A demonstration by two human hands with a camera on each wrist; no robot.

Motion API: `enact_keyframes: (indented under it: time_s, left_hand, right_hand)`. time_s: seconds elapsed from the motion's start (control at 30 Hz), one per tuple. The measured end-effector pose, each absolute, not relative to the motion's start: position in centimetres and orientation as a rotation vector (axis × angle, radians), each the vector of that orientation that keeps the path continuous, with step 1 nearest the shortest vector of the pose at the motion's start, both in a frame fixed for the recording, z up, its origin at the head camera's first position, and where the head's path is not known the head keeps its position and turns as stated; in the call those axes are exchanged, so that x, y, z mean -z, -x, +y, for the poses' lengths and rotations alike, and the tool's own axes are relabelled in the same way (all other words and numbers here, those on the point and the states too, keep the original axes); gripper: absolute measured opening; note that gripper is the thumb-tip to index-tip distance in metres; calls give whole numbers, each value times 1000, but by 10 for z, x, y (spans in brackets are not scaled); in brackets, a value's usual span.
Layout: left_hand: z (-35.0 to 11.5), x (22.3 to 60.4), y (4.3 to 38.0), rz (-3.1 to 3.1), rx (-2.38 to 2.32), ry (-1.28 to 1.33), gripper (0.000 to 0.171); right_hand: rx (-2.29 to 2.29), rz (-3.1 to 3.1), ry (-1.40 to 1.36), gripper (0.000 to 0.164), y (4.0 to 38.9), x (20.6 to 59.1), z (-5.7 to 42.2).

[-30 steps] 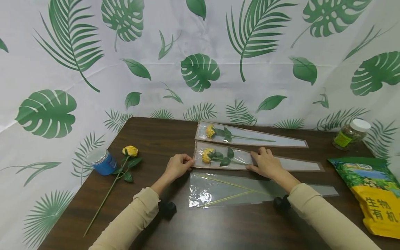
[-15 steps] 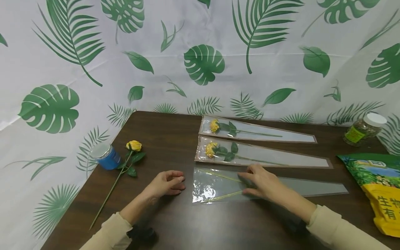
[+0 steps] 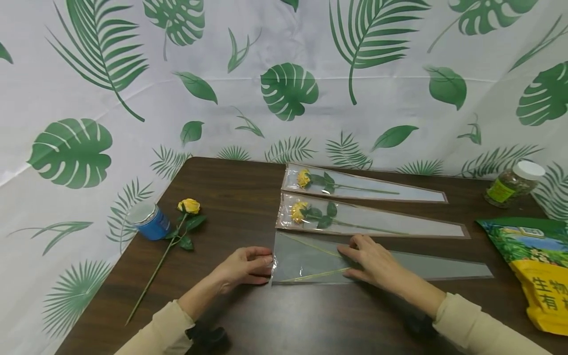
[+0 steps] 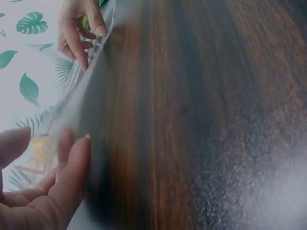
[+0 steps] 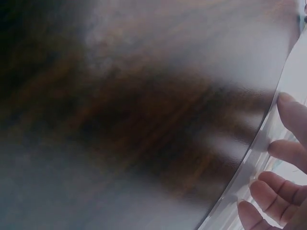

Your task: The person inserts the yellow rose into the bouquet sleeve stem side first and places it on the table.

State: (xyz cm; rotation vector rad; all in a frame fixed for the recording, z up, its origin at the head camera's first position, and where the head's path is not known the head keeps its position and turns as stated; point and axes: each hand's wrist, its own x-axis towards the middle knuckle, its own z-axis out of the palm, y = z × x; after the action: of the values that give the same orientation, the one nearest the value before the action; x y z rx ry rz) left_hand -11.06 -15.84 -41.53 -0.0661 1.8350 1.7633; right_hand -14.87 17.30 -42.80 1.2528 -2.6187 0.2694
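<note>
Head view: we have the flowerless sleeve (image 3: 306,259) at five o'clock; our left hand (image 3: 241,268) touches it at nine, pinching or not we cannot tell; our right hand (image 3: 372,259) rests fingers apart. Likely we're readying that end; next calls for gentle parting.

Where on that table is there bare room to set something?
Bare table lies between the loose yellow rose and the two flower-filled sleeves, beyond the left hand. Another patch lies nearside of the empty sleeve, between the forearms. Crowded: the three close-lying sleeves, with the right hand over the nearest, and around the blue can beside the rose.
</note>
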Motion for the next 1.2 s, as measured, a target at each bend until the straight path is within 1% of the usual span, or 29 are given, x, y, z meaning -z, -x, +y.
enact_keyframes:
  time_s: [0.17,0.2,0.33,0.4,0.43,0.57,0.7,0.8,0.93,1.03,1.2]
  left_hand:
    - [-147,421,111,1908,-1737,30,54]
    - [-144,423,111,1936,-1737,24,52]
    - [-132,426,113,2031,-1764,13,32]
    - [-127,424,114,2053,-1775,19,21]
    - [-125,424,115,2062,-1779,18,19]
    - [-117,419,120,2090,-1787,-22,22]
    - [-108,416,125,2083,-1804,-98,28]
    - [-102,416,127,2103,-1796,-167,24]
    - [-96,414,128,2158,-1778,-212,20]
    - [-94,413,128,2168,-1800,-190,22]
    - [-97,418,133,2193,-1838,-97,25]
  right_hand:
    - [-265,-2601,-1248,52,149,430,174]
    - [-266,-2601,-1247,52,149,431,175]
    - [-317,-2613,-1235,51,149,431,174]
    - [-396,-2612,-1211,47,149,430,171]
    - [-464,-2600,-1199,44,150,429,168]
    - [-886,-2514,-1139,32,154,422,146]
    - [-1220,-2442,-1073,30,155,412,118]
    - [-1280,-2447,-1013,33,153,409,103]
    - [-1278,-2448,-942,24,151,409,94]
    - [-1274,-2413,-909,16,150,412,92]
    - [-1279,-2345,-864,15,150,417,96]
